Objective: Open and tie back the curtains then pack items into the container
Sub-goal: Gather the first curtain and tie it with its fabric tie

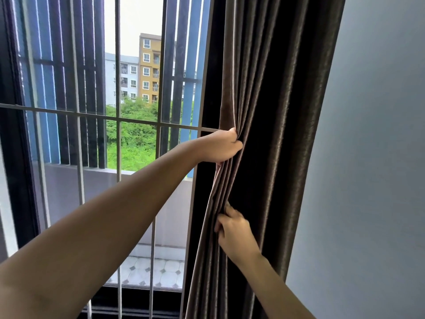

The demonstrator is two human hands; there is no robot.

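Brown curtain point(276, 88) in left hand point(220, 147), seemingly right hand point(236, 233).

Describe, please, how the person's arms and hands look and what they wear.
Both arms are bare, no sleeves in view. The left hand and right hand wear no gloves, watch or bracelet. The curtain hides some fingers, so rings cannot be ruled out.

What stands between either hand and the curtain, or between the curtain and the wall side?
Nothing visible does. The left hand and the right hand both grip folds of the curtain, which hangs bunched right beside the wall.
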